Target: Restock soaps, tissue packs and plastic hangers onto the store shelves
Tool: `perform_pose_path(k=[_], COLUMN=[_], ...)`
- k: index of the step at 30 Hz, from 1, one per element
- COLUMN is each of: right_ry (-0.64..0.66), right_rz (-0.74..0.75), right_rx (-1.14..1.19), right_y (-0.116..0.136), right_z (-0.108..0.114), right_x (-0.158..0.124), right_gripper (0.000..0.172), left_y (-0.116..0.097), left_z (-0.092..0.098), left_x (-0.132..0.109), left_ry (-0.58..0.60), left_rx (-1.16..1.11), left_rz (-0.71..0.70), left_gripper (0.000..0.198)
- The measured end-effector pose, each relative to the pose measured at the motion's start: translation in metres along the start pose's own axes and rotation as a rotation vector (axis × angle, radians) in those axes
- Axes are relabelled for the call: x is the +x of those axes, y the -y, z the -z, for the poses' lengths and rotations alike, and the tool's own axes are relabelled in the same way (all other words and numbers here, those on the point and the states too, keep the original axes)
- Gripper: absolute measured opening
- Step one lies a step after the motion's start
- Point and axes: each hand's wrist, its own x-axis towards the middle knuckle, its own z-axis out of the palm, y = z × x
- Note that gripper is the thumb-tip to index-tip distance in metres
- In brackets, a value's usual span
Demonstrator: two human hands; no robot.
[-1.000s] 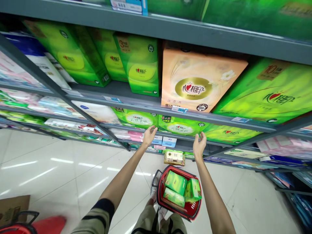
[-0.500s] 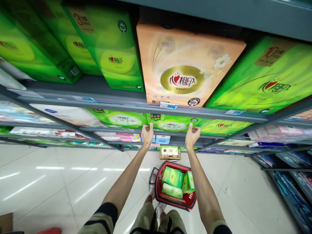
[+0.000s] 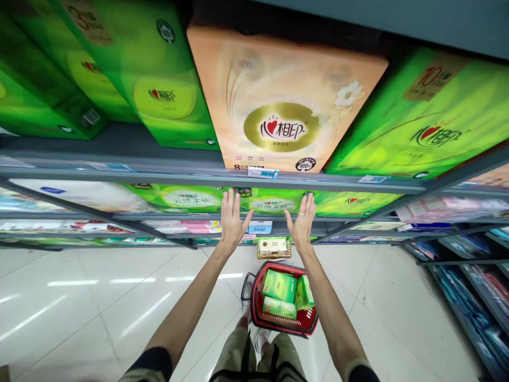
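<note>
A shopper's left hand [image 3: 233, 223] and right hand [image 3: 302, 225] are raised open and empty, fingers spread, before green Xinxiangyin tissue packs [image 3: 186, 197] on a supermarket shelf [image 3: 199, 176]; from this angle it is hard to say whether the fingertips touch them. A peach tissue carton [image 3: 278, 95] stands on the shelf above. Below, a red shopping basket [image 3: 254, 313] by the shopper's feet [image 3: 260, 339] holds green tissue packs [image 3: 279, 285], with a gold-wrapped tissue pack [image 3: 272, 247] just beyond it.
</note>
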Motion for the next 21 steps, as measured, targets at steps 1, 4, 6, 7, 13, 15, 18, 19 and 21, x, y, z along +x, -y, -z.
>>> perform_pose_path(k=[1,4,6,7,13,15,18,19,21], right_ry=[0.039,0.106,0.140,0.148,0.168,0.178,0.168,0.141,0.063], right_rz=[0.046,0.063,0.064,0.063,0.052,0.064,0.093,0.091,0.069], right_rx=[-0.049,-0.114,-0.115,-0.114,-0.139,-0.128,-0.058,-0.020,0.079], right_y=[-0.004,-0.015,-0.020,-0.022,-0.028,-0.028,-0.018,-0.010,0.011], right_z=[-0.003,-0.013,-0.018,-0.020,-0.023,-0.017,0.001,0.008,0.022], right_x=[0.004,0.016,0.022,0.023,0.028,0.030,0.025,0.019,-0.002], right_gripper=[0.089,0.092,0.088,0.086,0.084,0.085,0.086,0.085,0.080], left_y=[0.002,0.009,0.014,0.016,0.014,0.008,-0.002,-0.004,-0.001], left_z=[-0.003,-0.015,-0.019,-0.020,-0.019,-0.016,0.002,0.012,0.039], left_x=[0.005,0.020,0.027,0.029,0.036,0.037,0.031,0.025,0.008], left_ry=[0.061,0.182,0.238,0.259,0.281,0.270,0.261,0.254,0.209], left_rx=[0.052,0.161,0.200,0.211,0.231,0.220,0.168,0.142,0.087], left_rz=[-0.067,-0.086,-0.064,-0.058,-0.058,-0.078,-0.152,-0.179,-0.193], left_gripper=[0.076,0.080,0.080,0.079,0.077,0.081,0.082,0.079,0.070])
